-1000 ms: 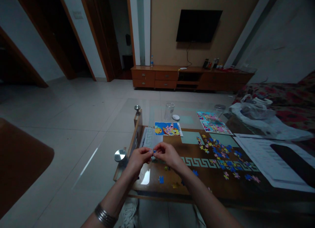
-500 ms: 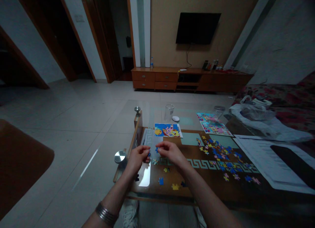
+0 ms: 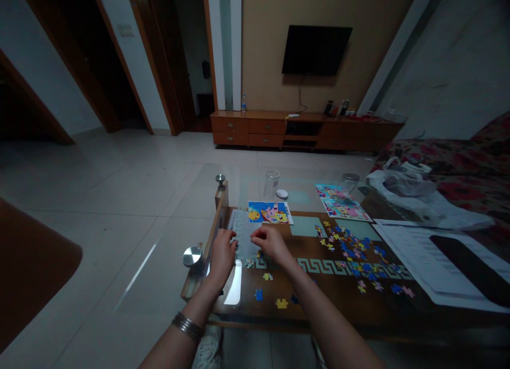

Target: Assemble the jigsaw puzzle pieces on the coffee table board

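Both hands rest on the glass table [image 3: 167, 241] — left hand [image 3: 222, 256] flat, right hand [image 3: 272, 242] curled; whether either holds a puzzle piece [image 3: 249, 263] cannot be told.

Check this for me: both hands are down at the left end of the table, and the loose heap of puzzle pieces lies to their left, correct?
Not quite. In the head view the left hand and right hand are at the left end of the table, but the heap of puzzle pieces lies to their right.

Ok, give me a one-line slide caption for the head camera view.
Both hands, left hand and right hand, low over a glass-topped table beside scattered puzzle pieces and a cartoon picture.
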A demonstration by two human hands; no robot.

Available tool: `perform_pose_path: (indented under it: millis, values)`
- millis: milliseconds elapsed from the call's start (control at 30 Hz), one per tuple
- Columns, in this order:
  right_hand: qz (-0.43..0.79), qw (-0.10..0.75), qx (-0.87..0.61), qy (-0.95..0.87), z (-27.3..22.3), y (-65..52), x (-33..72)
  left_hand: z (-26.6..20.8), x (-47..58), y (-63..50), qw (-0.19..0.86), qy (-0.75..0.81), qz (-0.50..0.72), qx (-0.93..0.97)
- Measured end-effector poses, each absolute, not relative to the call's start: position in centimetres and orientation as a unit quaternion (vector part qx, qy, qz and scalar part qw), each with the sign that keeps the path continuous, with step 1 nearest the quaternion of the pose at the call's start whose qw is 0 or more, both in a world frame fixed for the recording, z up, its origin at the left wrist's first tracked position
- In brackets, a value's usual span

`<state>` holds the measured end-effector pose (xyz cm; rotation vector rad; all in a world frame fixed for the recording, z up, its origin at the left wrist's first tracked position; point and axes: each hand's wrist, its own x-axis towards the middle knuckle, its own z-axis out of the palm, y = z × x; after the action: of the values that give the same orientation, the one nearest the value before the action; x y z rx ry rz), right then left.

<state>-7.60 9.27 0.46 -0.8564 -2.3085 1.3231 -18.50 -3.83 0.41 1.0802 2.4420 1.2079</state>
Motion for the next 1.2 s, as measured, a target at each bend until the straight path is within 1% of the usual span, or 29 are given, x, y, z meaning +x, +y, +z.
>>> perform_pose_path:
  millis: [200,267,433,667,967,1100,1200]
  values:
    - [0.313,0.14,-0.309,-0.887,1.1,9.4,-7.4,0.6,-19.3,-5.2,0.086,0.842,0.355,0.397]
    - [0.289,0.125,-0.317,-0.895,1.3,9.7,-7.0,0.5,-19.5,-5.5,0.088,0.843,0.325,0.42]
    - [0.284,0.112,-0.303,-0.903,1.4,9.4,-6.7,0.3,-19.4,-5.1,0.08,0.855,0.265,0.438]
    - [0.254,0.095,-0.313,-0.91,1.5,8.0,-6.2,0.1,-19.6,-4.4,0.081,0.862,0.258,0.428]
    - [0.262,0.105,-0.34,-0.897,1.8,7.0,-5.1,0.9,-18.7,-4.8,0.077,0.856,0.259,0.442]
    - [0.25,0.078,-0.325,-0.909,2.3,6.4,-4.1,1.4,-17.0,-5.6,0.084,0.84,0.232,0.483]
    - [0.276,0.072,-0.301,-0.91,2.7,6.7,-3.0,2.0,-15.8,-6.6,0.108,0.828,0.215,0.507]
